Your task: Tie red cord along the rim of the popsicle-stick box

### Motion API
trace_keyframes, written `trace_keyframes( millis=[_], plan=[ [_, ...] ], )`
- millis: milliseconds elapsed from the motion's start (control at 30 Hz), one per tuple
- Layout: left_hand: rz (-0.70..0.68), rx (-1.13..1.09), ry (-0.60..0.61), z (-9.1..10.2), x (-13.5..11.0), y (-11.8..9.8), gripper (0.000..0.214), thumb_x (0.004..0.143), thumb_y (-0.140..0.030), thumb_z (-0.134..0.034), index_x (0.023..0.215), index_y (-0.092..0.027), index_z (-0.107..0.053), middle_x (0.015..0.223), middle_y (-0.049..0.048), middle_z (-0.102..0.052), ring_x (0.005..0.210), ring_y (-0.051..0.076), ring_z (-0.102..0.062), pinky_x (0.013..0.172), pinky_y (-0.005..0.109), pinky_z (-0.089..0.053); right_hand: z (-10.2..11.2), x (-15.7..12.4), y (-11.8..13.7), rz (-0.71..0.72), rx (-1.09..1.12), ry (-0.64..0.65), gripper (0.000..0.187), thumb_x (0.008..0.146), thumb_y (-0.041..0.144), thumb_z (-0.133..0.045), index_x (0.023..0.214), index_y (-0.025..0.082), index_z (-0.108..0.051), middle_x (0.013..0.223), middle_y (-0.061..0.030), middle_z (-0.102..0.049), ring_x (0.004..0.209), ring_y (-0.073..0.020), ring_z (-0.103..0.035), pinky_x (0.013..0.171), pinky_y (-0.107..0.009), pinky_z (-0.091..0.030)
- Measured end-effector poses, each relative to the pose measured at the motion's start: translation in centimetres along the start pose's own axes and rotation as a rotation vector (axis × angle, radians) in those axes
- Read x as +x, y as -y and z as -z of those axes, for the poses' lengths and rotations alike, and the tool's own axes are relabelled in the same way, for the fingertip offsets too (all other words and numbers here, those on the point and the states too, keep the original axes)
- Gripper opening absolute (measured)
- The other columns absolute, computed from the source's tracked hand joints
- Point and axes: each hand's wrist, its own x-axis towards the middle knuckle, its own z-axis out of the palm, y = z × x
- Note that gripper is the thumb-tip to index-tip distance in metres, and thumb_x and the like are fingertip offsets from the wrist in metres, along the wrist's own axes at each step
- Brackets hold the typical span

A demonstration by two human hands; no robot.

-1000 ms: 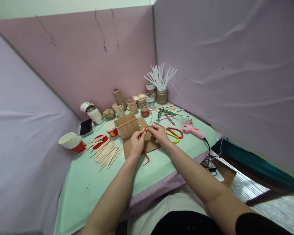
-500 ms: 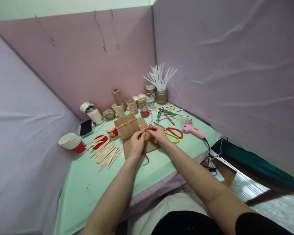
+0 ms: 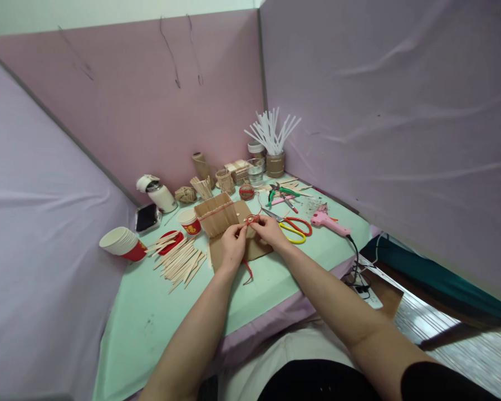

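Observation:
Red string [image 3: 251, 219] runs between the pinched fingertips of my left hand [image 3: 234, 244] and my right hand [image 3: 268, 230]. Both hands are closed on it, close together above a cardboard sheet [image 3: 259, 249]. A loose red tail hangs below my left hand, and a thin strand leads back toward a ball of red string [image 3: 246, 192]. Just behind my left hand stands a box made of wooden sticks [image 3: 216, 215], with a red line of string across its front. Scissors with red and yellow handles [image 3: 294, 229] lie to the right of my right hand.
Wooden sticks [image 3: 178, 262], a paper cup [image 3: 190, 221] and stacked cups [image 3: 123, 244] are at left. A pink glue gun [image 3: 330, 223] with a cord lies at right, near green-handled pliers [image 3: 281, 193]. White sticks [image 3: 273, 133] stand in a jar at the back.
The red loops at my fingertips have become lower and flatter. The hanging red tail has shifted slightly. Both hands remain in nearly the same place.

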Motion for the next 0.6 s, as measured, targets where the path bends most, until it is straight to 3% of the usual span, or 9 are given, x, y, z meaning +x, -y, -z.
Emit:
trace_keyframes(
  millis=[233, 400, 600],
  plan=[
    [0.066, -0.028, 0.034, 0.03, 0.15, 0.15, 0.019, 0.077, -0.029, -0.052, 0.074, -0.015, -0.064, 0.071, 0.0024, -0.064, 0.068, 0.014, -0.055, 0.065, 0.024, -0.040, 0.14, 0.07, 0.44, -0.153, 0.243, 0.019, 0.017, 0.064, 0.033, -0.060, 0.060, 0.017, -0.055, 0.051, 0.0058, -0.045, 0.045, -0.0064, -0.035, 0.043, -0.021, -0.025],
    [0.082, -0.071, 0.045, 0.18, 0.19, 0.14, 0.020, 0.076, -0.031, -0.052, 0.074, -0.015, -0.064, 0.068, 0.0010, -0.061, 0.065, 0.013, -0.052, 0.063, 0.023, -0.040, 0.17, -0.07, 0.67, -0.135, 0.270, 0.076, 0.015, 0.065, 0.028, -0.055, 0.071, 0.017, -0.064, 0.064, 0.0013, -0.056, 0.055, -0.0085, -0.043, 0.045, -0.020, -0.026],
    [0.096, -0.106, 0.052, 0.13, 0.17, 0.28, 0.020, 0.077, -0.032, -0.052, 0.075, -0.016, -0.063, 0.068, 0.0002, -0.059, 0.064, 0.012, -0.052, 0.063, 0.023, -0.040, 0.20, 0.06, 0.34, -0.036, 0.173, 0.073, 0.014, 0.065, 0.021, -0.048, 0.067, 0.018, -0.062, 0.078, 0.0000, -0.064, 0.063, -0.0102, -0.050, 0.054, -0.021, -0.036]
  ],
)
